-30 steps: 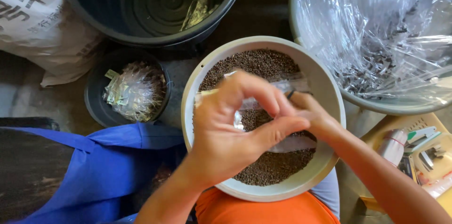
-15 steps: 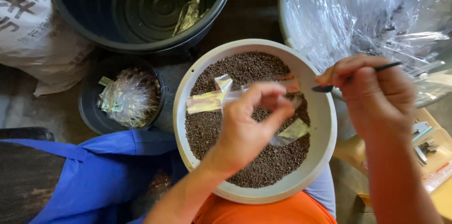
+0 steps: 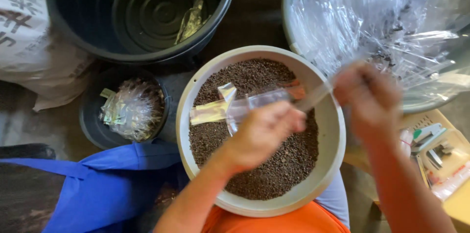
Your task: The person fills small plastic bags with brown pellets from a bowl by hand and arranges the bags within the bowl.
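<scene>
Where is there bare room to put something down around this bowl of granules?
The big black tub holds only one packet. A dark strip lies between it and the bowl. The small pot, wrapper basin and tray are crowded.

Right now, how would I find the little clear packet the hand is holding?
Find the big pale round bowl full of dark brown grains in the middle. Over it, the left hand pinches a small clear plastic packet with a silvery strip. The other clear bags lie heaped in tubs around it; only this one is held.
</scene>
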